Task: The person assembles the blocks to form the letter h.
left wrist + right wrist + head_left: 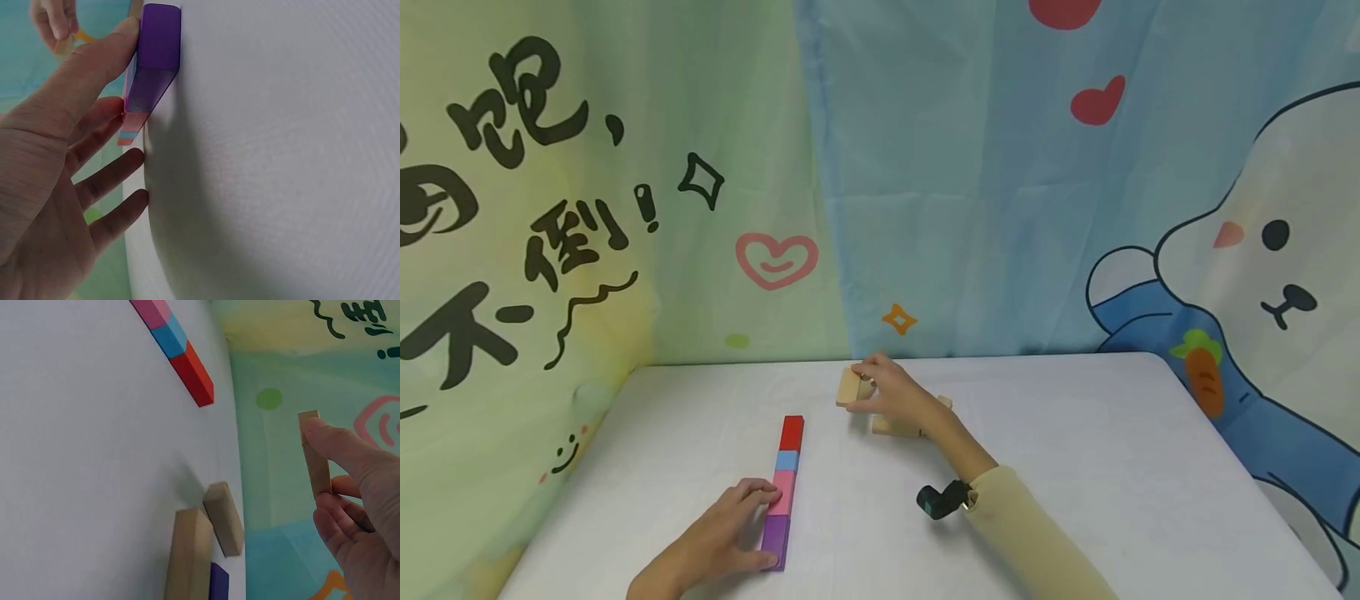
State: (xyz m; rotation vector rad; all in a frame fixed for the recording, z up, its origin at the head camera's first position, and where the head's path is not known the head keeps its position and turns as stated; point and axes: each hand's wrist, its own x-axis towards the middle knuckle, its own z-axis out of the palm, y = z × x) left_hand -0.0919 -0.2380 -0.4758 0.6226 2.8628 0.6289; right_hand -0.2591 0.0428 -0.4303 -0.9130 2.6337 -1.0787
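Note:
A row of painted wooden blocks stretches away across the table: a purple block (777, 529) nearest, then a pink block (785, 493), a light blue block (787, 461) and a red block (792, 433). My left hand (715, 533) rests along the row's left side, thumb tip against the purple block and index fingertip at the pink one, other fingers spread loosely. Farther back, my right hand (895, 393) pinches a plain wooden block (317, 459) between thumb and fingers, above the table. Beneath it lie a long plain block (189, 550) and another plain block (224, 519).
A dark purple block (219, 584) shows partly beside the plain blocks. The white-covered table (1075, 467) ends at a printed curtain (925, 208) behind. A dark wrist camera (942, 500) juts from the right sleeve (1037, 533).

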